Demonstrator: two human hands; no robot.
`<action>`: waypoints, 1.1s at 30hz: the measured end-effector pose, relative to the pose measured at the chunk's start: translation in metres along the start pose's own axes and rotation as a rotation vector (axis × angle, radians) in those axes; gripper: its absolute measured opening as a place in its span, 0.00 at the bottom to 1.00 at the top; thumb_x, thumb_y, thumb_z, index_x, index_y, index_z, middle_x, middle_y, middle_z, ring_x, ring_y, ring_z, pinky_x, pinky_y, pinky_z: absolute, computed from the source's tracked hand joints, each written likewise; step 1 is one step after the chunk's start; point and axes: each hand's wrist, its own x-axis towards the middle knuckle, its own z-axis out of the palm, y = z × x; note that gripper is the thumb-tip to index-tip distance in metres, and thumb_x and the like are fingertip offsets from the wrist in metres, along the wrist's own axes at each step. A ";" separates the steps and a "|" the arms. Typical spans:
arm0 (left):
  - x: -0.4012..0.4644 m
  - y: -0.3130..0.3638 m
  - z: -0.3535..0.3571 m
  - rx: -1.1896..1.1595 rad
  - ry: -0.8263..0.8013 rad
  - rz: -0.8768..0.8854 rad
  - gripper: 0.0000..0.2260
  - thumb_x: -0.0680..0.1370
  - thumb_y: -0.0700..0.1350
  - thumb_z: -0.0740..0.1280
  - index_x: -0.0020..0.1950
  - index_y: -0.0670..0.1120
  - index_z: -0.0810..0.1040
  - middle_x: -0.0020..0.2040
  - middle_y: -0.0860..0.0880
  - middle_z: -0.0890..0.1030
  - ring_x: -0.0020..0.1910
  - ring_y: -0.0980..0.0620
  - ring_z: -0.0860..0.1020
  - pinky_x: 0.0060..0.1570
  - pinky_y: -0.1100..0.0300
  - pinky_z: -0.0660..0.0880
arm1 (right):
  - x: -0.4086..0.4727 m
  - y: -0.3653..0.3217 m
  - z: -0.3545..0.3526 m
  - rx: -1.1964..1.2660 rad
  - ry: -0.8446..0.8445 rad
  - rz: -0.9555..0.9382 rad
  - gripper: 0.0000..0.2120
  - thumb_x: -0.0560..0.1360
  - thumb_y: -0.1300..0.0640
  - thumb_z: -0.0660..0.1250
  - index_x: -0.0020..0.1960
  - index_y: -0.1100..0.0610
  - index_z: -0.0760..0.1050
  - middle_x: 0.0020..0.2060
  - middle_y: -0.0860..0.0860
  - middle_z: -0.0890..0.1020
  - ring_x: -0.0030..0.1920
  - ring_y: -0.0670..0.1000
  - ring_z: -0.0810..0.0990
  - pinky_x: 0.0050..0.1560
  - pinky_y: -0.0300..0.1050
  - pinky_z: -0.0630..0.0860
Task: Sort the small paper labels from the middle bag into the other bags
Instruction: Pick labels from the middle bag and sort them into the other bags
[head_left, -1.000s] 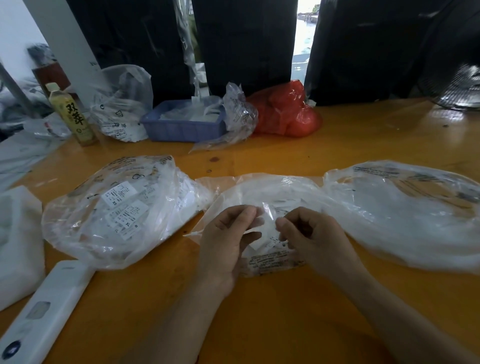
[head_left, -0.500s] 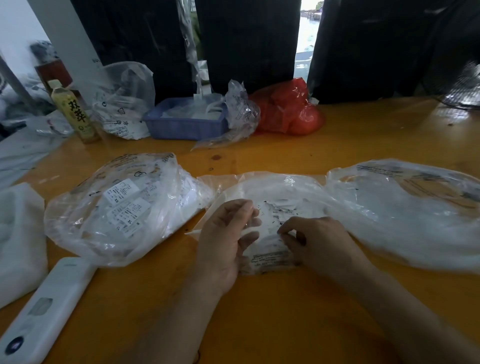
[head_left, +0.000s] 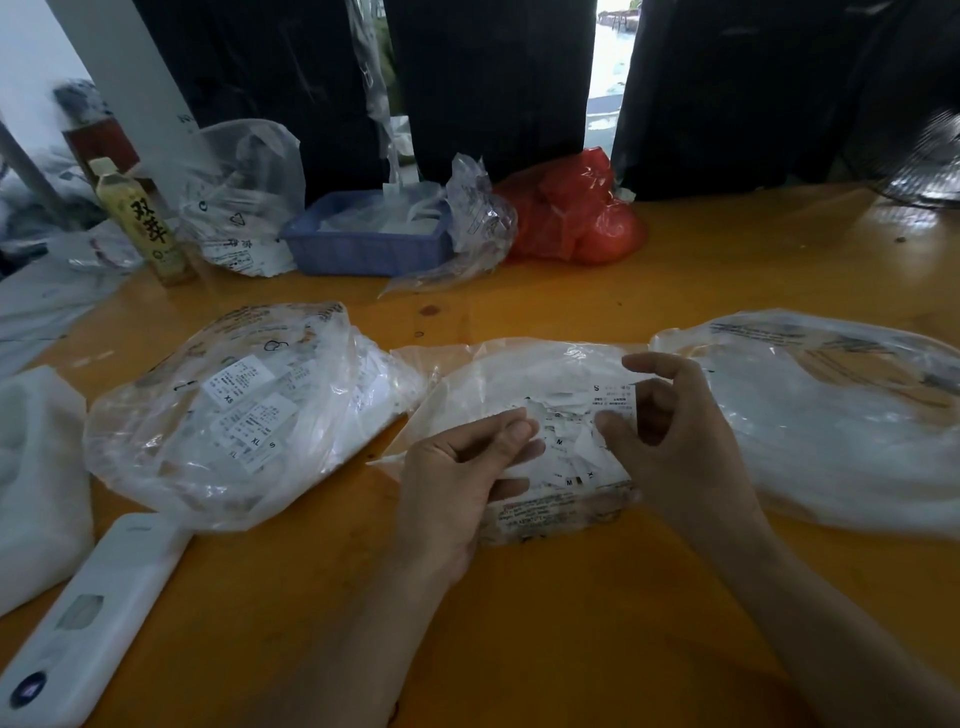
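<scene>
Three clear plastic bags lie in a row on the orange table. The middle bag (head_left: 524, 374) is open, and a heap of small white paper labels (head_left: 563, 436) marked with size letters shows inside it. My left hand (head_left: 462, 473) pinches the bag's near edge at its left side. My right hand (head_left: 670, 436) holds one label marked S (head_left: 615, 397) between thumb and fingers just above the heap. The left bag (head_left: 228, 415) holds several size labels. The right bag (head_left: 831, 415) looks nearly flat, its contents unclear.
A white remote-like device (head_left: 88, 618) and white foam (head_left: 36, 478) lie at the near left. Along the back stand a drink bottle (head_left: 145, 223), a crumpled clear bag (head_left: 239, 202), a blue tray (head_left: 369, 239) and a red bag (head_left: 576, 213). A fan (head_left: 930, 171) sits far right.
My right hand has lifted out of the heap and moved right with a single S label in its fingers. My left hand has stayed on the bag's edge.
</scene>
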 end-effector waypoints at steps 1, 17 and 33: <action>0.001 -0.001 0.000 -0.015 -0.002 0.000 0.12 0.70 0.49 0.78 0.53 0.51 0.90 0.53 0.47 0.89 0.51 0.49 0.89 0.38 0.65 0.82 | -0.001 0.000 0.000 0.034 -0.005 0.018 0.20 0.77 0.53 0.73 0.63 0.41 0.68 0.42 0.45 0.81 0.42 0.47 0.82 0.41 0.41 0.81; 0.005 -0.008 -0.003 -0.096 -0.016 0.011 0.08 0.73 0.44 0.76 0.51 0.49 0.90 0.54 0.44 0.89 0.55 0.46 0.88 0.48 0.62 0.84 | -0.003 -0.006 -0.001 0.095 -0.035 -0.007 0.09 0.80 0.56 0.68 0.59 0.47 0.80 0.36 0.47 0.85 0.36 0.44 0.84 0.42 0.34 0.80; -0.001 -0.016 -0.001 0.333 -0.111 0.247 0.08 0.78 0.45 0.78 0.54 0.56 0.89 0.51 0.56 0.89 0.54 0.57 0.87 0.55 0.66 0.81 | -0.005 -0.015 -0.004 0.100 -0.043 -0.161 0.07 0.80 0.59 0.69 0.53 0.47 0.77 0.41 0.41 0.84 0.42 0.43 0.85 0.40 0.30 0.77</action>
